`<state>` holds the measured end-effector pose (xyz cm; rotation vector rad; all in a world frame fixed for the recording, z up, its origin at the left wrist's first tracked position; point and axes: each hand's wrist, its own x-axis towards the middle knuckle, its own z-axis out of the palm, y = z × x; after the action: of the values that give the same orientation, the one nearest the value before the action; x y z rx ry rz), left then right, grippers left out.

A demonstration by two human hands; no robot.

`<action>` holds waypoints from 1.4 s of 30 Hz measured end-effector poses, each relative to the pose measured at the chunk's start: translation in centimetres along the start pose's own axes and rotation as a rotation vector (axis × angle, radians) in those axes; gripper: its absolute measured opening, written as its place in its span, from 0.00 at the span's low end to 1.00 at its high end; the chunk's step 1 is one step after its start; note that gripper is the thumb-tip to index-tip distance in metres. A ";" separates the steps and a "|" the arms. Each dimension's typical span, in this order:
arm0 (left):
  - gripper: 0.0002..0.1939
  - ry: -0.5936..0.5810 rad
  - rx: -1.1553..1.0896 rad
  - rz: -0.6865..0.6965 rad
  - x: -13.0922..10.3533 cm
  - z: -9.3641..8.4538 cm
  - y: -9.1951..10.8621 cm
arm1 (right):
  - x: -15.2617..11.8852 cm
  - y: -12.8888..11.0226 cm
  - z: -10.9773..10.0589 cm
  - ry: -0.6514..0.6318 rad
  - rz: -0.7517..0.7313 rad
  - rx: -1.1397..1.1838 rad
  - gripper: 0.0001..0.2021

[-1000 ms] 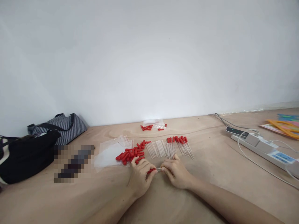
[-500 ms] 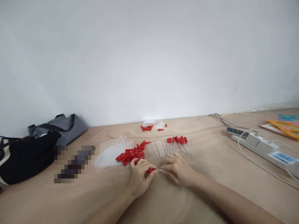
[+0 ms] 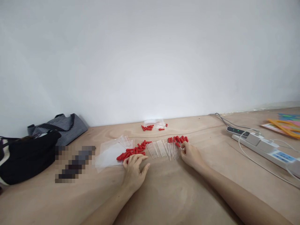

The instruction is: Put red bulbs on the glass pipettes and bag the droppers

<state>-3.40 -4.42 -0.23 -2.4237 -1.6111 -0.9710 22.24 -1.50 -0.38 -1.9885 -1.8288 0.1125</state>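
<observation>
My left hand (image 3: 135, 172) rests with its fingers spread, at the near edge of a pile of red rubber bulbs (image 3: 131, 152), and covers part of it. Thumb and fingertips of my right hand (image 3: 191, 154) pinch a dropper (image 3: 177, 145); its red bulb shows, while most of its tube is hidden. This dropper is beside a row of finished-looking droppers with red bulbs (image 3: 181, 138), whose tubes are partly behind the hand. Between the hands, several clear thin tubes (image 3: 159, 149) lie side by side.
Clear zip bags (image 3: 112, 154) lie left of the bulbs. More red bulbs (image 3: 147, 127) and a clear bag (image 3: 153, 122) are near the wall. A black bag (image 3: 30, 159) and striped bag (image 3: 67, 128) stand left; a power strip (image 3: 269, 150) with cables lies right.
My right hand has moved right and away from me with the dropper, to the row of droppers. The left hand has let go of the dropper's bulb, shifted left and opened.
</observation>
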 end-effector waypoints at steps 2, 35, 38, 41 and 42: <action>0.07 0.005 0.010 0.014 0.0 0.1 0.0 | 0.6 -0.4 0.1 -0.039 -0.001 -0.047 0.07; 0.04 -0.003 0.035 -0.024 0.2 -0.1 -0.2 | 3.0 -1.8 -0.2 -0.147 0.098 -0.163 0.14; 0.04 0.018 0.059 -0.054 0.4 -0.3 -0.3 | 2.3 -1.3 -0.7 -0.147 0.075 -0.179 0.15; 0.04 0.049 0.091 -0.070 0.5 -0.3 -0.6 | 1.8 -1.0 -0.6 -0.129 0.065 -0.190 0.14; 0.04 0.064 0.101 -0.068 0.6 -0.2 -0.7 | 1.8 -1.0 -0.5 -0.105 0.060 -0.188 0.13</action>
<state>-3.94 -3.77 0.09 -2.2636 -1.6880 -0.9421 21.76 0.14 0.85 -2.2052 -1.9064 0.0657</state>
